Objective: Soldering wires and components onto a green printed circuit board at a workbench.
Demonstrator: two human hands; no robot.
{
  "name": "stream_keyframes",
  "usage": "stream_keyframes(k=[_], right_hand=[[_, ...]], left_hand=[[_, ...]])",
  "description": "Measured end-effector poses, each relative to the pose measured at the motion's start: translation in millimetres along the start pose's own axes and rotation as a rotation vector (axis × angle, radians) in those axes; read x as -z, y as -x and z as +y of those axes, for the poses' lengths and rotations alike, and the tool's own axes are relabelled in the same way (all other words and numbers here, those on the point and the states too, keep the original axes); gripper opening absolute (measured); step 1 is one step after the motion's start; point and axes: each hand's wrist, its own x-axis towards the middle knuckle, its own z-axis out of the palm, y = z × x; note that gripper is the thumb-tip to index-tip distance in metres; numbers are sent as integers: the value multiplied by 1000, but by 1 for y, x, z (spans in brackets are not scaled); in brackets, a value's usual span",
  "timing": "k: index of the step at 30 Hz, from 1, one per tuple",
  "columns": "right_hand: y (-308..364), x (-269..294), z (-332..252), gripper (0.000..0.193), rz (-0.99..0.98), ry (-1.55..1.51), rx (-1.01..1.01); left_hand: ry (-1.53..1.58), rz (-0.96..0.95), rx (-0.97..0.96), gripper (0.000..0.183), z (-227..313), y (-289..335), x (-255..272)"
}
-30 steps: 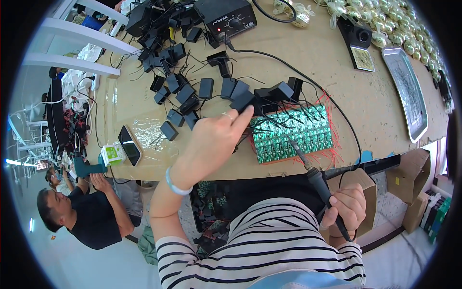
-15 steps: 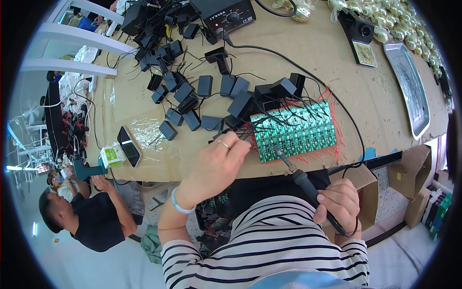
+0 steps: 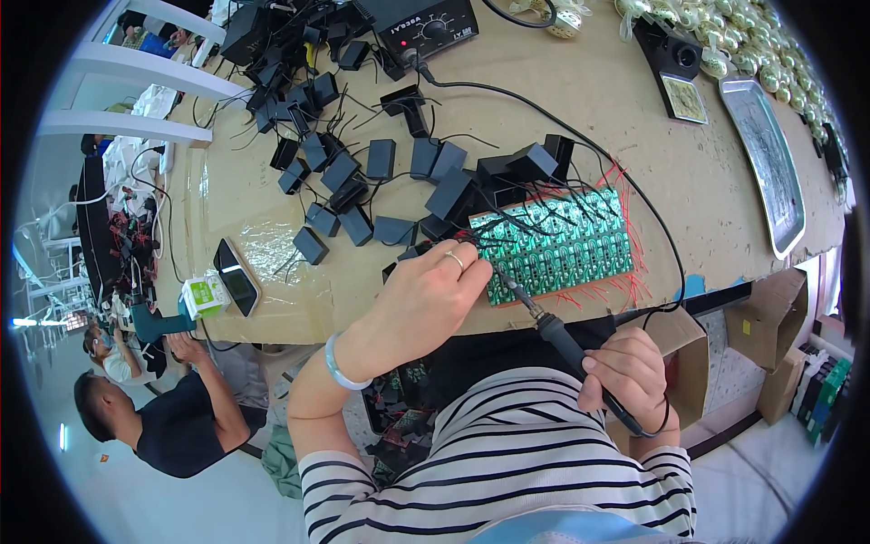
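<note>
A green circuit board panel (image 3: 580, 258), with red wires sticking out around its edges, lies near the table's front edge. My right hand (image 3: 630, 376) is wrapped round the dark handle of a soldering iron (image 3: 564, 343). The iron's metal tip points up and left onto the panel's lower left part. Beside that tip, my left hand (image 3: 430, 295) has its thumb and fingers pinched together at the panel's left edge; what lies between them is too small to make out. Thin dark wires run across the panel from black rectangular cases (image 3: 450, 195) behind it.
A soldering station (image 3: 426, 32) with a lit red light stands at the back, its cable curving round the panel's right side. More black cases (image 3: 340, 170) spread leftward. A phone (image 3: 239, 276) lies at left; a metal tray (image 3: 766, 168) and gold ornaments (image 3: 752, 41) lie right. Another person (image 3: 186, 422) works at far left.
My left hand has shifted right and slightly closer to the iron's tip, along the panel's left edge. My right hand and the iron have moved a little left and up.
</note>
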Motion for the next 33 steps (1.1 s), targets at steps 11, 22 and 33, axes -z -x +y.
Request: stream_keyframes(k=[11,22,33], right_hand=[[2,-2,1,9,5,4,52],[3,3,0,8,14,17,92],[11,17,-11,13,91,98,-101]], left_hand=[[-13,-216,-22,19,0,-10,13],[-105,-156,-143,16,-1,-14,13],[-59,-117,-44,13,0,-11,6]])
